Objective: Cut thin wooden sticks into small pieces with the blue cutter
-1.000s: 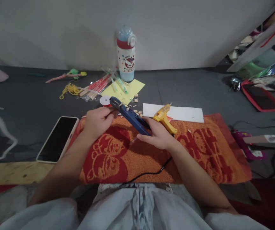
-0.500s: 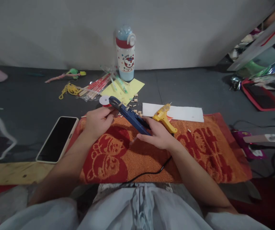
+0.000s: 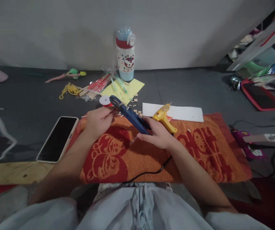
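Observation:
My right hand [image 3: 158,133] is wrapped around the handles of dark blue shears [image 3: 137,122], which point up and to the left above the towel. At their dark jaws [image 3: 115,100], the fingers of my left hand [image 3: 99,120] are pinched together. A thin wooden stick [image 3: 121,104] shows its light tip across the jaws; most of it is hidden by my left hand. Small cut wood pieces [image 3: 136,99] lie scattered behind the shears. Just right of my right hand, a yellow glue gun [image 3: 162,115] rests partly on a white board [image 3: 187,113].
An orange and red towel [image 3: 149,163] covers the front of the dark table. A phone [image 3: 58,139] lies at left. Behind are a bottle [image 3: 126,54], yellow paper [image 3: 137,85], a spool [image 3: 104,100] and bagged sticks [image 3: 94,88]. A black cable [image 3: 149,173] crosses the towel.
Almost nothing differs. Both hands and the shears keep the same place, apart from a very slight shift at the jaws.

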`<state>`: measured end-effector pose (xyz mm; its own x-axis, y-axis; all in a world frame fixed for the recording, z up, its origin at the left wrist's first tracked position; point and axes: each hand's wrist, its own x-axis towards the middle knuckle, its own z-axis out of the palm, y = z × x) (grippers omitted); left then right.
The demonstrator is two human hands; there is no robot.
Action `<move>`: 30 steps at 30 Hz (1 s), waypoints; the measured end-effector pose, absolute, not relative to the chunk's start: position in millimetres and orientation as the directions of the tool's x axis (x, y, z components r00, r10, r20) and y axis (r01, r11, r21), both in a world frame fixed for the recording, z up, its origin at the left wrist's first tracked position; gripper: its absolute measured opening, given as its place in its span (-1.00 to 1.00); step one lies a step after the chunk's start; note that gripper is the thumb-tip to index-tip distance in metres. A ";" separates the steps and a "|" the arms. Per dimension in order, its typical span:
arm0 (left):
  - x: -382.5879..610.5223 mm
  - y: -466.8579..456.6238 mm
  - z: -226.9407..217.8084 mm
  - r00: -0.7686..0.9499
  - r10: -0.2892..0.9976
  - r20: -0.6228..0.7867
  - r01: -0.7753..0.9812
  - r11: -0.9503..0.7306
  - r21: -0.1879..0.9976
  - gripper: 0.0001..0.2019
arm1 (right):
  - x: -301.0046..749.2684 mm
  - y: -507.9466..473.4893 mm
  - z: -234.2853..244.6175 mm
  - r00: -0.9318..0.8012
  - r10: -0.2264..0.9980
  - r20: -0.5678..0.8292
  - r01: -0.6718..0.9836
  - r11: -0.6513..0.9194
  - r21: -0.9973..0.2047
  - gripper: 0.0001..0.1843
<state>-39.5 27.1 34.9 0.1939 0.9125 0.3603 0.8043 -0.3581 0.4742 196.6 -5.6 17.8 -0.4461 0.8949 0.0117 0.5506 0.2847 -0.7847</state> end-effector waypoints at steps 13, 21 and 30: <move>-43.2 30.0 34.4 0.282 0.893 0.350 0.796 -0.422 0.434 -0.73 | 196.1 -6.7 15.9 -0.460 0.887 0.039 0.534 0.311 -0.786 -0.33; -41.8 30.1 35.5 0.303 0.876 0.376 0.800 -0.448 0.399 -0.72 | 192.6 -9.2 19.3 -0.459 0.888 0.025 0.527 0.295 -0.797 -0.39; -42.4 31.9 33.9 0.324 0.853 0.409 0.797 -0.479 0.367 -0.72 | 191.8 -9.4 19.9 -0.448 0.894 0.015 0.535 0.281 -0.796 -0.50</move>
